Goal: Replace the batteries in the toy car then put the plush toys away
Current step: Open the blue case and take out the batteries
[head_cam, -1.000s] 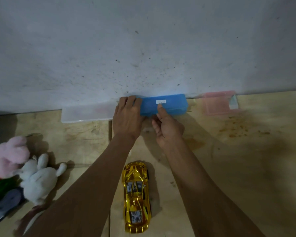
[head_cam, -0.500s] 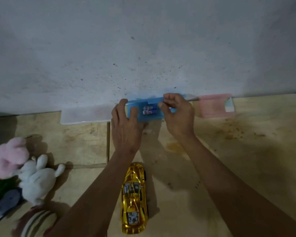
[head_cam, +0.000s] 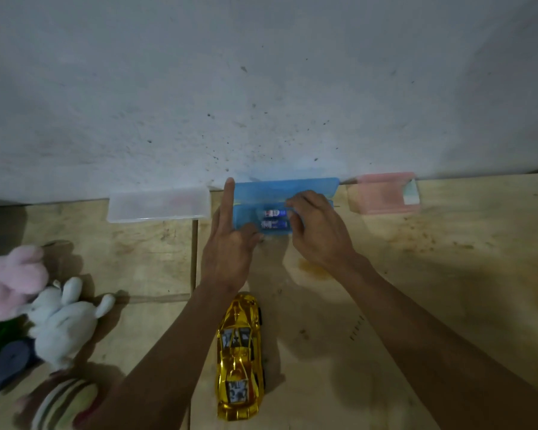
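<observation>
A blue plastic box (head_cam: 246, 212) stands open against the wall, its lid (head_cam: 286, 187) tipped back. Two blue-and-white batteries (head_cam: 274, 218) lie side by side inside. My left hand (head_cam: 227, 259) braces the box, with the index finger straight along its left end and the thumb against its front. My right hand (head_cam: 317, 234) reaches into the box and its curled fingertips pinch the right end of the batteries. A gold toy car (head_cam: 239, 358) lies on the wooden surface between my forearms. A white bunny plush (head_cam: 62, 324), a pink plush (head_cam: 13, 277) and a striped plush (head_cam: 62, 401) sit at the left.
A clear plastic box (head_cam: 159, 204) stands left of the blue one and a pink box (head_cam: 382, 193) right of it, both against the grey wall. Dark and green items (head_cam: 3, 361) lie at the far left edge.
The blue box went from closed to open, baring two batteries. My right hand let go of the lid and dropped onto the batteries. My left index finger straightened along the box's end.
</observation>
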Tool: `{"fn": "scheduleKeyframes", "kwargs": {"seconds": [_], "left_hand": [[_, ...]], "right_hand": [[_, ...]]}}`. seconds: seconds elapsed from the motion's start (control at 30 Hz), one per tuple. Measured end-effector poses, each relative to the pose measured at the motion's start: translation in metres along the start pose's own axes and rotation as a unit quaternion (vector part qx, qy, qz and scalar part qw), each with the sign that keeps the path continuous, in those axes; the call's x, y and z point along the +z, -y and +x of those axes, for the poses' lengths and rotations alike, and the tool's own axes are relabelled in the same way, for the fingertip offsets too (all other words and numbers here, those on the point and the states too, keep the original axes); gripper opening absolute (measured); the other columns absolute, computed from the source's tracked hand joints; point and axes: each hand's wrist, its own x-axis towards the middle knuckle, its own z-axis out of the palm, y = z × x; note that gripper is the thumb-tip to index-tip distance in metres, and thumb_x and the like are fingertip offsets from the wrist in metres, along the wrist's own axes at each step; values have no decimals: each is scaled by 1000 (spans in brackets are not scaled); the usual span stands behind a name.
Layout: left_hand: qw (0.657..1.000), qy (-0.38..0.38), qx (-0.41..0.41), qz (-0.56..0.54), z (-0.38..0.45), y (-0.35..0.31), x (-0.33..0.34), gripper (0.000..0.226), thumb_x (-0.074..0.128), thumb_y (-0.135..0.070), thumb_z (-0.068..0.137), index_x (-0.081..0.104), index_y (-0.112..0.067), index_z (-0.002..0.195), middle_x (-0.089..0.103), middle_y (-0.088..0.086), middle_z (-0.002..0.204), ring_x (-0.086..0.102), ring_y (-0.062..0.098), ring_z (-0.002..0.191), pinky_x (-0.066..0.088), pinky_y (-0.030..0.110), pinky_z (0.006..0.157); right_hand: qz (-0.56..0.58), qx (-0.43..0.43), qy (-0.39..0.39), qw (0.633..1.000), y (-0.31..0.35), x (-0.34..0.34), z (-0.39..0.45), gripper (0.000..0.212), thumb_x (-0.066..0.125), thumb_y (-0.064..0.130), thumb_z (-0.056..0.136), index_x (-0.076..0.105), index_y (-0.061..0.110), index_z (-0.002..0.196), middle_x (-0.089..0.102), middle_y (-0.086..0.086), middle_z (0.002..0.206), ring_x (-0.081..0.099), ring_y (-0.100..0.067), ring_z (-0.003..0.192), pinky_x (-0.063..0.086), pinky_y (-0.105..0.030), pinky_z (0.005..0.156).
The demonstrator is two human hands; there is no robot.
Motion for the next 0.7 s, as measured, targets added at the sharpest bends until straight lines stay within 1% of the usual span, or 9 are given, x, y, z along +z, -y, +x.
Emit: {"fn": "scheduleKeyframes", "kwargs": {"seconds": [0.07, 0.1, 0.17, 0.23, 0.3, 0.43, 0.53, 0.63, 0.7], "left_hand": [[1000, -7, 21, -11, -1, 1, 0, 24, 70, -25, 92, 72, -11, 112, -7, -7, 167, 20, 15, 150, 31, -4, 80], [999, -11, 39, -16, 0, 1, -1, 15, 72, -23, 90, 74, -12, 100, -3, -4, 167, 23, 21, 150, 38, 7, 87], [998, -12, 64, -15, 1, 0, -6, 9, 79, -20, 85, 73, -13, 83, 6, 5, 167, 35, 35, 146, 54, 36, 77], [997, -2, 70, -11, 2, 3, -6, 15, 83, -18, 81, 71, -11, 86, 14, 13, 165, 46, 41, 137, 59, 43, 70], [997, 5, 73, -8, 3, 6, -4, 25, 82, -17, 81, 66, -8, 98, 14, 16, 165, 51, 40, 132, 62, 43, 64], [998, -7, 49, -34, 5, 6, 0, 53, 84, -12, 78, 51, -13, 119, 12, 11, 166, 42, 33, 139, 61, 41, 67], [998, -6, 38, -54, 8, 6, 1, 70, 83, -8, 77, 42, -14, 133, 9, 7, 167, 39, 31, 142, 59, 35, 71], [997, -9, 37, -62, 8, 6, 1, 82, 83, -4, 76, 37, -12, 143, 12, 8, 167, 34, 28, 145, 56, 29, 75], [997, -12, 32, -66, 8, 6, 0, 88, 83, -5, 76, 33, -9, 149, 13, 9, 167, 33, 26, 146, 49, 22, 80]], "right_hand": [[-62, -21, -2, 998, 2, 7, -3, 21, 53, 17, 96, 67, 12, 111, 62, -6, 110, 57, -28, 97, 51, -41, 76], [-87, -22, -7, 996, 3, 9, -4, 20, 52, 19, 96, 66, 15, 110, 61, -4, 110, 57, -28, 97, 49, -42, 77], [-126, -18, -13, 992, 3, 13, -10, 18, 51, 20, 94, 64, 17, 107, 61, -3, 109, 56, -28, 99, 47, -43, 82], [-149, -7, -10, 989, 1, 17, -19, 20, 50, 21, 93, 63, 17, 108, 61, -3, 112, 55, -28, 103, 46, -43, 85], [-153, 1, -9, 988, 0, 19, -25, 23, 51, 23, 93, 64, 17, 111, 62, -1, 112, 54, -27, 104, 47, -42, 84], [-148, -18, 30, 988, 8, 20, -19, 31, 46, 31, 96, 61, 18, 120, 61, -3, 114, 53, -26, 104, 48, -42, 84], [-165, -37, 62, 984, 14, 23, -11, 34, 37, 39, 97, 63, 20, 110, 58, -4, 107, 52, -26, 100, 46, -43, 80], [-185, -43, 60, 980, 13, 27, -3, 34, 34, 39, 98, 60, 17, 101, 57, -6, 103, 52, -27, 94, 44, -43, 76], [-198, -46, 50, 978, 12, 28, -1, 34, 34, 39, 100, 58, 15, 97, 58, -7, 100, 53, -28, 90, 42, -43, 75]]}}
